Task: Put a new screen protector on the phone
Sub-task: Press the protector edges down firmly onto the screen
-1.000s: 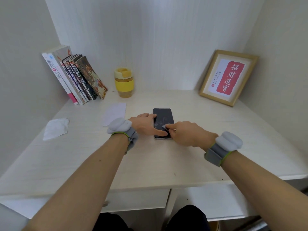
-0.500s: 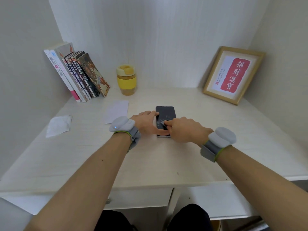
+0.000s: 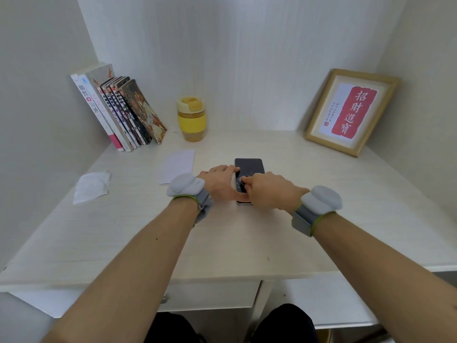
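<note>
White alcove, pale tabletop [image 3: 123, 243], phone [image 3: 249, 167] flat around the middle. My left hand [image 3: 218, 181] steadies its left edge, fingers laid fairly straight. My right hand [image 3: 268, 191] has slid up from the near end to mid-screen, fingers curled, fingertip pressing. Can't tell if it's pinching anything. Looks like smoothing the protector down.

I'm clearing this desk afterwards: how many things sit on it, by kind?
Books: 7, roughly; the thin spines blur together
Cup: 1
Picture frame: 1
Phone: 1
White paper slip: 1
Wipe packet: 1
Total: about 12
</note>
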The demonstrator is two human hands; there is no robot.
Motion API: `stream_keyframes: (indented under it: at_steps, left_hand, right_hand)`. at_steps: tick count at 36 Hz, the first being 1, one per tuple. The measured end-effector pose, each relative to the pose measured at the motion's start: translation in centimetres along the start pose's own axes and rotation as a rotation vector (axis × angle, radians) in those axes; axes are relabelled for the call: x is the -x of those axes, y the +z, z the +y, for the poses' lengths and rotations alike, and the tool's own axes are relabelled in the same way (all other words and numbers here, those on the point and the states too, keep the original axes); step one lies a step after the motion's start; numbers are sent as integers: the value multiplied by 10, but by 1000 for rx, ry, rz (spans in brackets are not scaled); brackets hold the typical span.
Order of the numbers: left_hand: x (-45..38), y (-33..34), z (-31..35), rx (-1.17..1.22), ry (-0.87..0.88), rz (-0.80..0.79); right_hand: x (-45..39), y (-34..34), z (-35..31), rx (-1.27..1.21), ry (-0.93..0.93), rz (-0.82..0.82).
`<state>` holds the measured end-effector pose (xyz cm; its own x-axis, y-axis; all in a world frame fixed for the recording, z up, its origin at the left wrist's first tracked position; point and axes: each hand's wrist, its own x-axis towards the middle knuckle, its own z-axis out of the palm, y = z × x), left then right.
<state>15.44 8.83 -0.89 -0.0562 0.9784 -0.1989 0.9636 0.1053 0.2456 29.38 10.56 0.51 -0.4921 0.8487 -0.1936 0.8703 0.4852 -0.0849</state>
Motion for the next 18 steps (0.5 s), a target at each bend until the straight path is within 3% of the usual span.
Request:
stream_keyframes:
  at_steps: [18]
  left_hand:
    - [-1,2,-3,-5,11,14]
  right_hand:
    - [6,-6,8,96,-31,-12]
